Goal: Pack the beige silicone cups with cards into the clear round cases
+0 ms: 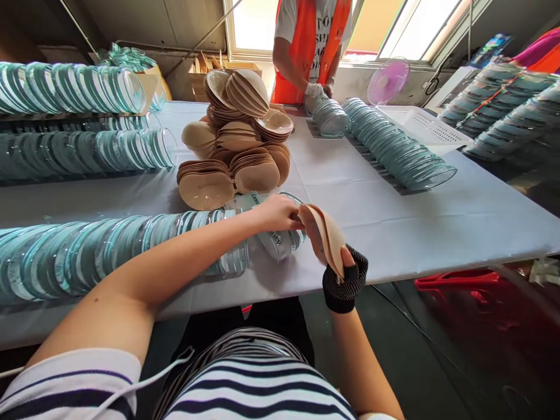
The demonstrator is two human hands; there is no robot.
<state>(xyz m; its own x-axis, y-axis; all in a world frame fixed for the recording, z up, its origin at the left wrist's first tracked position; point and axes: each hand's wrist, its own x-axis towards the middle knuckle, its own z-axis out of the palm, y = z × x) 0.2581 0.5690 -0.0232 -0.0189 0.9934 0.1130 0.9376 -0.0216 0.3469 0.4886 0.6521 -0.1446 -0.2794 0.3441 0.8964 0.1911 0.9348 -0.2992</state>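
My right hand, in a black fingerless glove, holds a beige cup-shaped pad upright near the table's front edge. My left hand pinches the pad's upper edge and rests over a clear plastic case lying on the white tablecloth. A row of clear teal-tinted plastic cases stretches left from that case. Behind it stands a heap of beige pads.
More rows of clear cases fill the left side, another row runs at mid right, and stacks stand far right. A person in an orange vest handles cases across the table. A white basket, pink fan, red bin.
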